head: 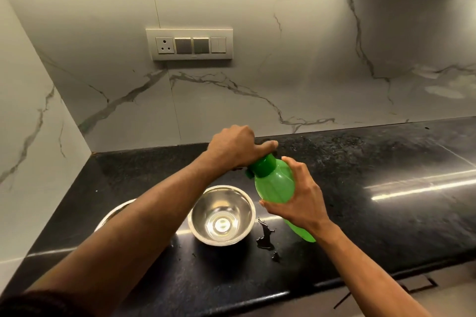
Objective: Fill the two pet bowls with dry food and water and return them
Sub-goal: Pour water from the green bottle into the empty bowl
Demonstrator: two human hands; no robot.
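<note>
Noted: green bottle [277,183] with darker green cap [261,166], silver steel bowl [221,213], speckled black counter [360,188], white grey-veined marble wall [257,72], white switch plate [189,44] with grey switches.

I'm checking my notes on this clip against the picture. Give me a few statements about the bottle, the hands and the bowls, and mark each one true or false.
1. The right hand holds the green bottle by its body. True.
2. The left hand is on the bottle's green cap. True.
3. The bottle stands upright on the black countertop. False: it is held tilted above the counter, cap up and to the left.
4. The steel bowl in the middle is full of dry food. False: no food shows in it.
5. A second steel bowl is partly hidden by the left forearm. True.
6. The counter is dry. False: a small puddle lies right of the bowl.
</note>
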